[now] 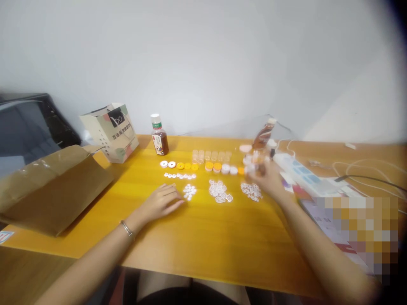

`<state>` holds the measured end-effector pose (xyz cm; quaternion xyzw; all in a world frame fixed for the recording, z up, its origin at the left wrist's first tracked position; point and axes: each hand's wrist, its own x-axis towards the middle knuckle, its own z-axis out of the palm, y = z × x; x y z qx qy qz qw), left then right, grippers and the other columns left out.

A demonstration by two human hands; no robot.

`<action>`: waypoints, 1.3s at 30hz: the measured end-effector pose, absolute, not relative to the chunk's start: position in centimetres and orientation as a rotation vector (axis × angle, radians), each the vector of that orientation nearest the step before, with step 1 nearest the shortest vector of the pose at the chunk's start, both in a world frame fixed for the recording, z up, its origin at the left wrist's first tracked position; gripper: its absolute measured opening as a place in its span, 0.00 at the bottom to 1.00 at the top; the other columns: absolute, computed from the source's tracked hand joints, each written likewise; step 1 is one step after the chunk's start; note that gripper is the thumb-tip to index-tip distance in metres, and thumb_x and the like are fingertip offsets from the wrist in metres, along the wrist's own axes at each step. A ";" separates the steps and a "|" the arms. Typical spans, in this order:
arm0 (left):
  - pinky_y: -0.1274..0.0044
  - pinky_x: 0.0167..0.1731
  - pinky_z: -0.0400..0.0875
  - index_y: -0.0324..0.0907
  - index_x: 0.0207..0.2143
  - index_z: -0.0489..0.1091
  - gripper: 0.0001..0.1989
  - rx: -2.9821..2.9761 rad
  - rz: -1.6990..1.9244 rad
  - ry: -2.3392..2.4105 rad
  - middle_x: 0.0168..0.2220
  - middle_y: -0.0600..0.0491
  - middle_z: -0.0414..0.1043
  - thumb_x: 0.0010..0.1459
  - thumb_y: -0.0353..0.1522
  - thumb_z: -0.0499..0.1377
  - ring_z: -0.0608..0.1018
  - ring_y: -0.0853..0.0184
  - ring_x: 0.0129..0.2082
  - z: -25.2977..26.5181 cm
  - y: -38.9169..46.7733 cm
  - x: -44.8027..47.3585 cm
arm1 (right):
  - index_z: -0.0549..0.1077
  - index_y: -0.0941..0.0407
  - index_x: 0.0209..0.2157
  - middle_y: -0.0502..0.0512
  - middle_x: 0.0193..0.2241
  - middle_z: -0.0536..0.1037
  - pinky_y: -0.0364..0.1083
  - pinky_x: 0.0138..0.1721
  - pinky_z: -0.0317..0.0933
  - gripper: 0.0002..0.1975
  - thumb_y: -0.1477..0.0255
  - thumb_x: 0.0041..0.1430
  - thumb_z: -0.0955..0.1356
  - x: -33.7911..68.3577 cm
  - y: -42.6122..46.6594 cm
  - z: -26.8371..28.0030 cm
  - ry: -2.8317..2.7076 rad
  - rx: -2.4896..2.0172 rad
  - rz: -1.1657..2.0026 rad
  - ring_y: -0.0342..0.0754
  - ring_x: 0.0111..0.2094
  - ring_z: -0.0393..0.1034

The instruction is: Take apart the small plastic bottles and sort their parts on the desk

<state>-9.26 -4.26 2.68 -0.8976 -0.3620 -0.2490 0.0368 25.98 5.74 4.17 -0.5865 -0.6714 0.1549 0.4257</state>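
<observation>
My left hand (162, 201) lies palm down on the wooden table, fingers stretched out, with nothing visible in it. Beside its fingertips is a pile of small white pieces (190, 192). A row of small white parts (180, 176) runs just beyond. At the right, my right hand (266, 174) reaches among white and orange caps (251, 161); motion blur hides whether its fingers hold one. Nearer to me than this hand sits a pile of white openwork discs (251, 191), with a similar disc pile (220, 190) to its left.
Clear small cups (211, 156) stand in a row behind orange and white round caps (217, 167) and rings (180, 165). Two brown-liquid bottles, one left (160, 140) and one right (263, 134), stand farther back. A paper bag (119, 137), brown sack (60, 190) and power strip (299, 171) flank them.
</observation>
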 end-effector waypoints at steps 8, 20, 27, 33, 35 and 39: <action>0.71 0.51 0.63 0.42 0.53 0.58 0.18 -3.138 -0.758 -0.881 0.52 0.46 0.62 0.60 0.29 0.50 0.66 0.65 0.51 4.6 -5.9 -3.8 | 0.69 0.56 0.36 0.52 0.31 0.73 0.45 0.36 0.63 0.10 0.68 0.52 0.67 17.6 -3.6 1.5 -2.115 -0.845 1.289 0.45 0.32 0.68; 0.73 0.44 0.66 0.42 0.50 0.61 0.15 -3.282 -0.729 -0.960 0.44 0.48 0.66 0.61 0.28 0.48 0.68 0.67 0.42 3.9 -5.6 -3.1 | 0.74 0.55 0.36 0.53 0.32 0.72 0.47 0.40 0.61 0.11 0.67 0.49 0.70 17.5 -3.6 0.1 -2.265 -0.913 1.004 0.47 0.35 0.65; 0.74 0.38 0.67 0.37 0.44 0.63 0.10 -3.020 -0.643 -0.978 0.37 0.47 0.65 0.61 0.28 0.47 0.66 0.66 0.37 2.5 -6.7 -1.3 | 0.71 0.55 0.30 0.53 0.32 0.69 0.47 0.41 0.61 0.05 0.68 0.54 0.67 17.3 -4.6 0.0 -2.325 -0.826 0.817 0.47 0.37 0.64; 0.72 0.35 0.68 0.37 0.36 0.66 0.18 -2.959 -0.731 -1.372 0.31 0.49 0.66 0.56 0.44 0.53 0.68 0.65 0.33 2.3 -6.2 -1.1 | 0.72 0.56 0.33 0.55 0.32 0.70 0.47 0.38 0.62 0.07 0.70 0.52 0.68 16.9 -4.6 -0.8 -2.285 -0.850 0.748 0.48 0.36 0.65; 0.71 0.38 0.67 0.39 0.41 0.65 0.22 -3.101 -0.820 -1.383 0.36 0.48 0.67 0.50 0.46 0.57 0.69 0.63 0.37 3.0 -6.0 -1.6 | 0.72 0.56 0.36 0.56 0.33 0.70 0.48 0.40 0.62 0.11 0.68 0.50 0.69 16.9 -4.4 -0.9 -2.277 -0.855 0.764 0.49 0.37 0.65; 0.71 0.48 0.62 0.46 0.53 0.59 0.21 -3.506 -0.869 -1.112 0.49 0.47 0.63 0.57 0.37 0.55 0.67 0.64 0.48 4.3 -5.8 -2.9 | 0.73 0.56 0.36 0.56 0.34 0.71 0.48 0.41 0.61 0.12 0.67 0.49 0.70 17.0 -4.4 -0.5 -2.277 -0.889 0.798 0.50 0.38 0.66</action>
